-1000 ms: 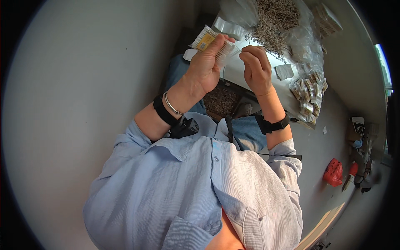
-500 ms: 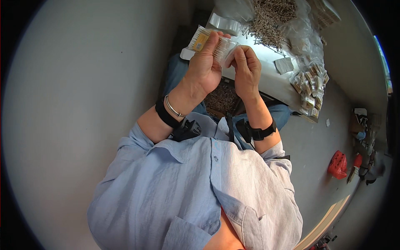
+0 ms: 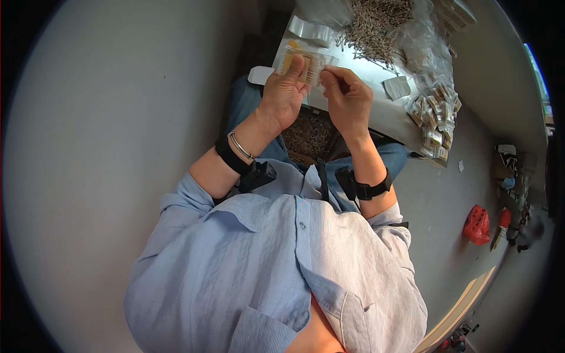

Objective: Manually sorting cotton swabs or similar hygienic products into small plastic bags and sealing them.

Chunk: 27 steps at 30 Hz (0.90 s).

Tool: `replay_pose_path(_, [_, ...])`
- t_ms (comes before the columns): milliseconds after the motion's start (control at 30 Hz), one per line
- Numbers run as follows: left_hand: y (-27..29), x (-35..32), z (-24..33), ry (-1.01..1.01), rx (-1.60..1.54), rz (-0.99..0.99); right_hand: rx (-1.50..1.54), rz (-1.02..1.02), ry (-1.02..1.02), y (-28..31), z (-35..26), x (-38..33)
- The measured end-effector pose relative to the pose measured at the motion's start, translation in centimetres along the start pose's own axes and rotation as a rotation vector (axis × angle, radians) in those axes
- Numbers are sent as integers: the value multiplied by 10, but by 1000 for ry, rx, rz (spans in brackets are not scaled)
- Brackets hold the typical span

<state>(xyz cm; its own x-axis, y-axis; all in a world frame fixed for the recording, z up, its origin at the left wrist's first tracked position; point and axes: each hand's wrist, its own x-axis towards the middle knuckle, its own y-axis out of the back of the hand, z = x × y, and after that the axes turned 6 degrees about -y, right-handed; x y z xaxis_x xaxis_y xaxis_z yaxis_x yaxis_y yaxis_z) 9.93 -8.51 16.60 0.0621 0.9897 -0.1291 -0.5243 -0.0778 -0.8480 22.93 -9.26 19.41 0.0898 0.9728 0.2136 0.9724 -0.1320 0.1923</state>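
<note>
A flat clear plastic packet of cotton swabs (image 3: 315, 68) with a yellow printed part is held up over the near left edge of the table. My left hand (image 3: 281, 97) is closed on its left part, thumb across the front. At the packet's right end, the fingertips of my right hand (image 3: 350, 100) are pinched together on the clear plastic edge. The swabs lie side by side in the packet. Part of it is hidden behind my left thumb and fingers.
On the table (image 3: 368, 112) lie a heap of loose swabs (image 3: 379, 29), a stack of clear bags (image 3: 312, 30), a grey sheet (image 3: 397, 87) and several filled packets (image 3: 435, 115) at the right edge. More swabs (image 3: 307, 138) sit in a container below. A red bag (image 3: 477, 225) rests on the floor.
The packet has turned in my left hand, now showing more of the swabs. My right fingers have moved slightly and still pinch its right end.
</note>
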Motion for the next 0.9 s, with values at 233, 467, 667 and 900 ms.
replay_pose_path(233, [11,14,32,-641,1224,-510,-294,-365,88,40,-15,32])
replay_pose_path(467, [1,7,15,-353,909,-346,-107,-360,44,34,-4,33])
replay_pose_path(667, [-1,7,-5,-438,810,-223,408,-364,-94,20,26,17])
replay_pose_path(900, [-9,-2,-18,-556,1106,-86,427,-222,-33,7,33,10])
